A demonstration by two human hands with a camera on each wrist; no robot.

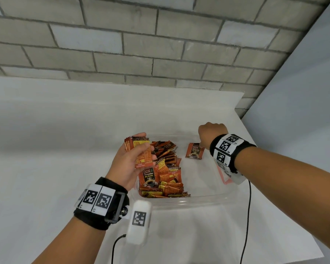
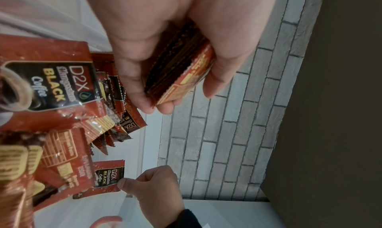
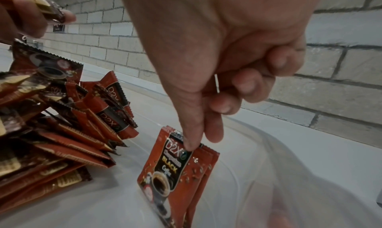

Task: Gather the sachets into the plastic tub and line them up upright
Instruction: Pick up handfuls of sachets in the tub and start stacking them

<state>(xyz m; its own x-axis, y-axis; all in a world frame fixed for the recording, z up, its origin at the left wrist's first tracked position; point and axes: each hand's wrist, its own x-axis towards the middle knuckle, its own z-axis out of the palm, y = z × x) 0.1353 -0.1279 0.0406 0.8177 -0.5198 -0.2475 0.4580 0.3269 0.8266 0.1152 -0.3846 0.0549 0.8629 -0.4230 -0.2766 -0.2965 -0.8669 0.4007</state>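
Sachets (image 1: 161, 168) are mostly piled loose in the left half of the clear plastic tub (image 1: 181, 201), which sits on the white table (image 1: 46, 149) close to its right edge. From the head view your left hand (image 1: 131, 164) is over the tub's left side, gripping a small stack of sachets (image 1: 140, 153) fanned between thumb and fingers. The left wrist view shows what the head cam doesn't: the stack (image 2: 179, 71) is edge-on, several packets thick, with your thumb across one face and the fingers curled behind.

Your right hand (image 1: 211, 134) is at the tub's far right corner, and from above it mostly just covers the top of the upright sachets (image 1: 194, 151). The right wrist view makes it clear: thumb and index finger pinch the top edge of a few packets (image 3: 177, 171) held together, printed side facing the pile, standing nearly upright on the tub floor, other fingers curled in.

The pile leans and sprawls toward the middle, some packets tipped up, some flat. Between it and the pinched packets there's bare tub floor, and more to their right up to the curved wall (image 3: 279, 149). A grey brick wall (image 1: 141, 44) runs behind the table, and a plain panel (image 1: 303, 92) closes off the right side
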